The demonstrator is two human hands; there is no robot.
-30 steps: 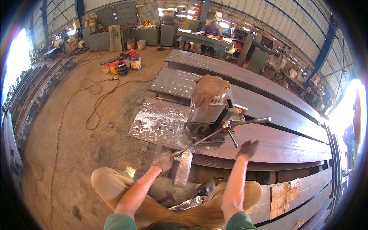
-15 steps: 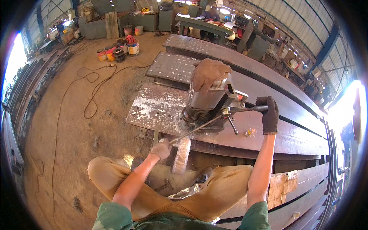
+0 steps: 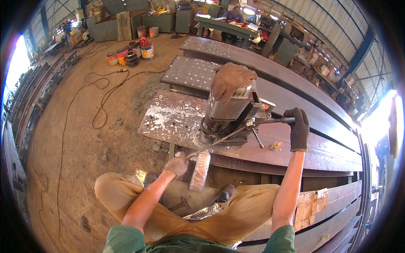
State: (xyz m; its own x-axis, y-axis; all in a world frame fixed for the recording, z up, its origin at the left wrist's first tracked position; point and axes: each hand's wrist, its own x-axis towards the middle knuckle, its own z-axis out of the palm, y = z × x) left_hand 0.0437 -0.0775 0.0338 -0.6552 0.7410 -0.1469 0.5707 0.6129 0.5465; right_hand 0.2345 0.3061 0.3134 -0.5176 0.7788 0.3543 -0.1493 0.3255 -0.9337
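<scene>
A magnetic drill (image 3: pixel 221 111) with a brown cloth (image 3: pixel 234 81) draped over its top stands on a steel beam (image 3: pixel 168 120) whose end is patched with white. A long metal bar (image 3: pixel 225 138) runs across the front of the drill, through its feed hub (image 3: pixel 249 123). My left hand (image 3: pixel 177 164), in a light glove, is closed round the bar's lower left end. In a dark glove, my right hand (image 3: pixel 298 130) is wrapped round the thicker right end, higher up. A shorter handle (image 3: pixel 257 138) points down from the hub. Beside my left hand leans a clear plastic bottle (image 3: pixel 200 172).
More steel beams (image 3: pixel 320 105) lie behind and to the right. A hammer (image 3: pixel 181 204) lies between my legs, cardboard (image 3: pixel 311 208) by my right knee. A cable (image 3: pixel 103 105) loops over the floor at left, near paint buckets (image 3: pixel 147 51). A person (image 3: pixel 233 17) is at a far bench.
My right hand has shifted very slightly down and to the right, still on the bar. Otherwise only the view has moved a little; my left hand keeps its hold.
</scene>
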